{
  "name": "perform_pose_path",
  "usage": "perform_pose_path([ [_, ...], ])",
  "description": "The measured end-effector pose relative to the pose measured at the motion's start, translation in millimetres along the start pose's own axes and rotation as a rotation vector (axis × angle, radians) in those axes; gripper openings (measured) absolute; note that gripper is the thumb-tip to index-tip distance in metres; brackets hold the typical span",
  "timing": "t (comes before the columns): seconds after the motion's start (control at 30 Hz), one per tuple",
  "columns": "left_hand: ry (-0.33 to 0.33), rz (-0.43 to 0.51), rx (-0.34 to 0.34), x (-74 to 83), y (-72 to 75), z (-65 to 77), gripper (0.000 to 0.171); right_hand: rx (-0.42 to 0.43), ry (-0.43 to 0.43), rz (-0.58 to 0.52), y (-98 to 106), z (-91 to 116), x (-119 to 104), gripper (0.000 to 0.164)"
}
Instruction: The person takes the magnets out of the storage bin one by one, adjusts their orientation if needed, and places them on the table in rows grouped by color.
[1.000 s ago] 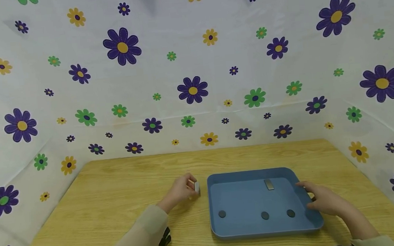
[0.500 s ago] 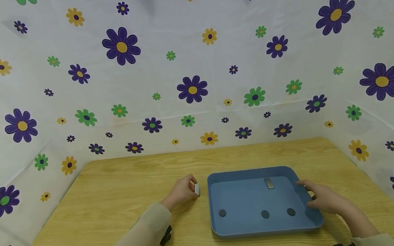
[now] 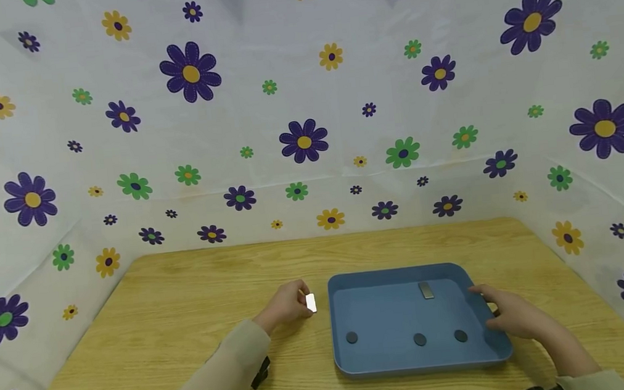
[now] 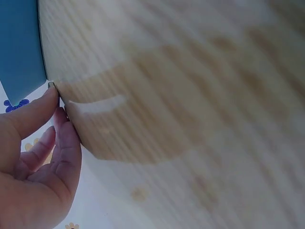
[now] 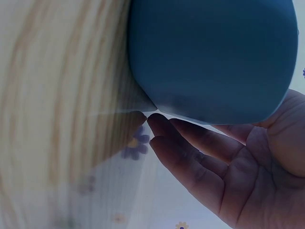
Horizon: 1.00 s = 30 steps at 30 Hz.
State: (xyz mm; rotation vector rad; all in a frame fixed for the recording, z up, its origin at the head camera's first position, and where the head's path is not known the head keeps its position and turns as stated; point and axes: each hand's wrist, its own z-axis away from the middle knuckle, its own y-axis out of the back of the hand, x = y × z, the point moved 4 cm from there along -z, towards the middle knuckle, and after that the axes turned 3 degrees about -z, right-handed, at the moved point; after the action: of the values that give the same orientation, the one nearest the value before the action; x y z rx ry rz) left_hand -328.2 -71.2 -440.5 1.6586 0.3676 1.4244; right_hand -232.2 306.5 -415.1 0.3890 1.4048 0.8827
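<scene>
My left hand (image 3: 285,304) pinches a small flat rectangular metal piece (image 3: 311,303) between thumb and fingers, on the table just left of the blue tray (image 3: 333,326). The piece stands on edge, its face shining white. In the left wrist view the thumb (image 4: 40,109) and fingertips meet at its thin edge, low over the wood. My right hand (image 3: 514,315) grips the tray's right wall. The right wrist view has the fingers (image 5: 186,162) against the outside, while the thumb passes behind the wall. Inside the tray lie a similar metal rectangle (image 3: 426,290) and three dark discs (image 3: 420,339).
A light wooden table (image 3: 213,278) carries the tray. White cloth (image 3: 255,57) printed with flowers stands upright behind the table and along both sides. Dark straps (image 3: 261,373) sit at the wrists, below beige sleeves.
The metal piece in my left hand has turned, so its face now shines bright white. That hand has shifted slightly toward me. My right hand and the tray stay put.
</scene>
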Motion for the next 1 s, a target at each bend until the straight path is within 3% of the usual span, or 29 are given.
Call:
perform_pose_path([
  [0.27, 0.01, -0.037, -0.047, 0.7, 0.2, -2.0, 0.026, 0.007, 0.009, 0.014, -1, 1, -1, 0.061],
  [0.6, 0.014, -0.065, -0.056, 1.4, 2.9, -2.9, 0.027, 0.014, 0.029, 0.02, 1, 0, -1, 0.061],
  [0.87, 0.045, -0.032, -0.065, 1.0, 6.1, 1.5, 0.035, 0.014, 0.03, 0.024, 0, -1, 2, 0.062],
  [0.9, 0.044, -0.019, -0.065, 1.7, 6.9, 2.5, 0.036, 0.017, 0.031, 0.021, -1, -6, 15, 0.063],
  [1.0, 0.019, 0.051, -0.064, 7.5, 10.3, 5.0, 0.038, 0.015, 0.031, 0.019, -2, -6, 16, 0.063],
])
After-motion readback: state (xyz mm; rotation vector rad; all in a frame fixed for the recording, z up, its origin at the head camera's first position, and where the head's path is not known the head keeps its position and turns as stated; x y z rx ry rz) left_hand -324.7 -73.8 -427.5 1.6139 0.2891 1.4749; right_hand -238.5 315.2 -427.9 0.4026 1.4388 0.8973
